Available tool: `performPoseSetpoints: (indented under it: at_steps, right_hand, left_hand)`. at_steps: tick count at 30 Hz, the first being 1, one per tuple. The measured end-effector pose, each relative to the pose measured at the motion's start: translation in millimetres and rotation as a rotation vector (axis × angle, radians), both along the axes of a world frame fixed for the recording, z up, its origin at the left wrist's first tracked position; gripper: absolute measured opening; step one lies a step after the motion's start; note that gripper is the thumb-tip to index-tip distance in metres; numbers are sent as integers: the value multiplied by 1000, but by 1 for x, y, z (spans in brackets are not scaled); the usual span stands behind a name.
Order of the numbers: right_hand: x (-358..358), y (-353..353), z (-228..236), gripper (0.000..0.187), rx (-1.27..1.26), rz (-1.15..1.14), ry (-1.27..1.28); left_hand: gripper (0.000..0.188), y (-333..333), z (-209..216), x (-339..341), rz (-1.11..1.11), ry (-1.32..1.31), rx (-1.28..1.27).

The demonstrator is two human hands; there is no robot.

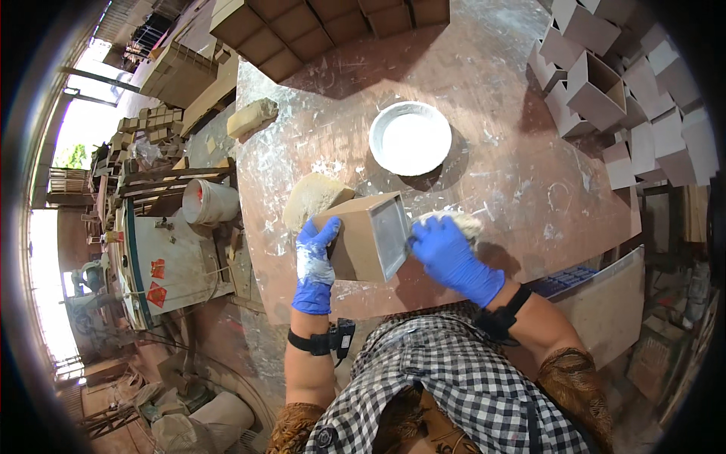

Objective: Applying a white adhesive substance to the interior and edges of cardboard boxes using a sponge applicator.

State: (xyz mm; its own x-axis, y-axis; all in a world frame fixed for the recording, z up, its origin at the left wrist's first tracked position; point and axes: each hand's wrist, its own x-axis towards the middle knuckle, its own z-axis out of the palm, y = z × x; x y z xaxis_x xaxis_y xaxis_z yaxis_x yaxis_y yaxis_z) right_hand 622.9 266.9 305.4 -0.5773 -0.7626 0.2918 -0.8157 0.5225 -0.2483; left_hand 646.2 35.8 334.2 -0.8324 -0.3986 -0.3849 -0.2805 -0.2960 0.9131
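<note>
My left hand (315,265), in a blue glove smeared with white, grips a brown open-box-shaped piece (354,236) by its left side, tilted above the table. The box's right end face (389,237) has a whitish-grey wet coat inside a thin rim. Close to that face, my right hand (455,257), also blue-gloved, is closed on a pale sponge or wad (470,225), mostly hidden under the fingers. Whether it touches the box I cannot tell. Behind the box lies a beige sponge-like block (316,197). Farther off stands a round bowl (411,107) of white liquid.
Brown boxes (325,34) stand stacked at the table's far edge. Pale boxes (597,94) pile up at far right. Another beige block (252,119) lies at the left edge of the white-stained table (514,189). A white bucket (208,202) stands beyond the left edge.
</note>
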Motion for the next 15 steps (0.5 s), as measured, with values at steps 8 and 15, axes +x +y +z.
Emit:
performPoseSetpoints:
  at_steps: [8,15]
  right_hand:
    - [-38,50,-25,38,-351,-413,-280]
    - [-55,76,-24,51,-1532,-536,-1956]
  left_hand:
    - [33,8,-8,5,36,-28,-91]
    - [32,0,-62,-15,-97,-151,217]
